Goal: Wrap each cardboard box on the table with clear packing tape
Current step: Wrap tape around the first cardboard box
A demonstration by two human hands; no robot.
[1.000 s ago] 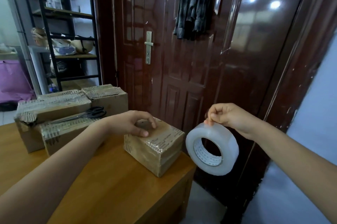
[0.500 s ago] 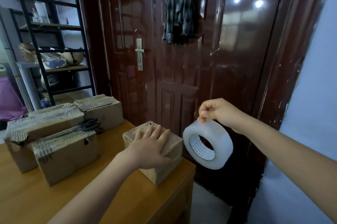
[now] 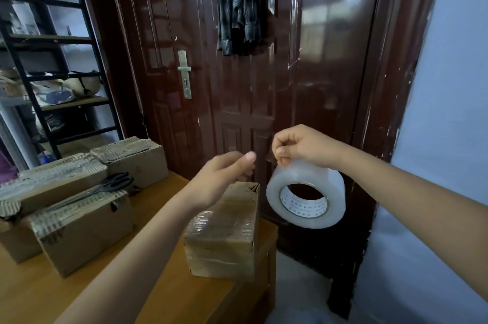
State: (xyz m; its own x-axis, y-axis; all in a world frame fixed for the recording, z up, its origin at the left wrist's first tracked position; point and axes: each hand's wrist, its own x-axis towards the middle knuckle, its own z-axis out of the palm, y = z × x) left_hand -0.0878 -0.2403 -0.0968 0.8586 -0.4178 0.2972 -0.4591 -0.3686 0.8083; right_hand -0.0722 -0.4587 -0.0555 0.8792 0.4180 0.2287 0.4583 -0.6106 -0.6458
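1. The right hand (image 3: pixel 303 147) pinches the top of the clear packing tape roll (image 3: pixel 306 194), which hangs just past the worktop (image 3: pixel 79 292) edge.
2. The left hand (image 3: pixel 224 178) hovers above the small taped box (image 3: pixel 224 234), fingers curled; whether its grip holds a tape end (blurred) I cannot tell.
3. Three larger cardboard boxes (image 3: pixel 84 228) sit at left, black scissors (image 3: pixel 105 186) lying on top.

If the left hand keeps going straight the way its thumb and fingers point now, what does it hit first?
Most likely the right hand, where it pinches the top of the tape roll. The left hand, raised above the small box, points right toward it. Depth between the hands is unclear, so it might pass in front.
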